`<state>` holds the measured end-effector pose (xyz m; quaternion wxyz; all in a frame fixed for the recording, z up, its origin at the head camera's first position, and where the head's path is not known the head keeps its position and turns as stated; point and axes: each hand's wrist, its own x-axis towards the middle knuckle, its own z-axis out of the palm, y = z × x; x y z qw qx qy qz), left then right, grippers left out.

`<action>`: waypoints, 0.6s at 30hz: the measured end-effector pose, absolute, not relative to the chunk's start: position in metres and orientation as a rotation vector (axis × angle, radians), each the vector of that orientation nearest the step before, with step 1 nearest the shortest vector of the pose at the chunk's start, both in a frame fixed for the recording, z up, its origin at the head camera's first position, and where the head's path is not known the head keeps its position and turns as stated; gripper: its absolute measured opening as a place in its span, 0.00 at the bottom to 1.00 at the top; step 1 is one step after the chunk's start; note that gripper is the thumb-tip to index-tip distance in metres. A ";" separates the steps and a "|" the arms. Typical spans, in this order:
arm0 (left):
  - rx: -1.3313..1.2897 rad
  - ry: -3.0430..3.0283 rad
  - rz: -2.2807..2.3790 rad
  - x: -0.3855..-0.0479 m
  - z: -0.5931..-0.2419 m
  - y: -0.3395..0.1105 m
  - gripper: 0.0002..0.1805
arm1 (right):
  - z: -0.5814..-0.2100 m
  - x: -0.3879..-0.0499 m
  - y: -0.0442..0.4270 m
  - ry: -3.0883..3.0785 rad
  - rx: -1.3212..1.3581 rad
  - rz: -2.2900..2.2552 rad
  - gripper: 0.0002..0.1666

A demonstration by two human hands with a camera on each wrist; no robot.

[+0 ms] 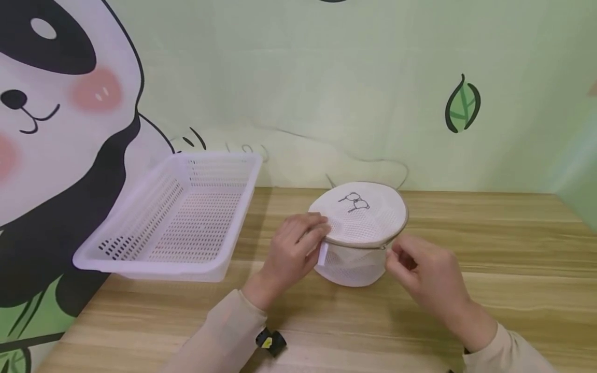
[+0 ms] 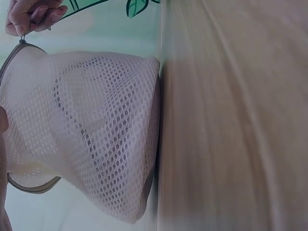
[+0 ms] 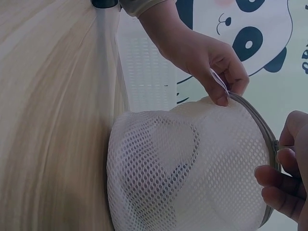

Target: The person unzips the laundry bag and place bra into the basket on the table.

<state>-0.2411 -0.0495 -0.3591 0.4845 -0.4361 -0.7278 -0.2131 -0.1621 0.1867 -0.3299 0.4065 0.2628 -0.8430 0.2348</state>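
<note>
Right hand [image 1: 426,274]: your fingers are curled in, thumb and forefinger closed on the small zip pull [image 1: 383,247] at the near right of the lid's rim.
Left hand [image 1: 296,243]: yours is partly curled, pinching the rim at its near left, just beside the white tag [image 1: 323,254].
Lid [image 1: 373,217]: it lies over the mouth of the bag, its printed pair of glasses facing up.
Mesh bag [image 1: 352,267]: it stands upright on the table [image 1: 513,290], toward the back edge; you steady it at the top. Whether anything is inside, you cannot tell through the mesh.
Zip done: the lid is in place over the mouth, and you have both the pull and the rim in hand.
Zip left: you appear to be partway through working the zip; which way it runs, and how much of the seam is joined, these views do not settle.
White basket [image 1: 154,267]: it sits by the table's left edge, toward the back left corner, apart from your bag; no item shows inside it.
</note>
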 end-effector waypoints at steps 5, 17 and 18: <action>-1.032 -1.778 -0.505 -0.243 -0.360 -0.051 0.09 | -0.329 -0.162 0.188 -2.126 0.661 0.594 0.10; -0.994 -1.819 -0.505 -0.245 -0.361 -0.054 0.09 | -0.327 -0.162 0.190 -2.125 0.647 0.573 0.10; -0.995 -1.819 -0.505 -0.245 -0.361 -0.054 0.10 | -0.327 -0.162 0.190 -2.125 0.648 0.576 0.10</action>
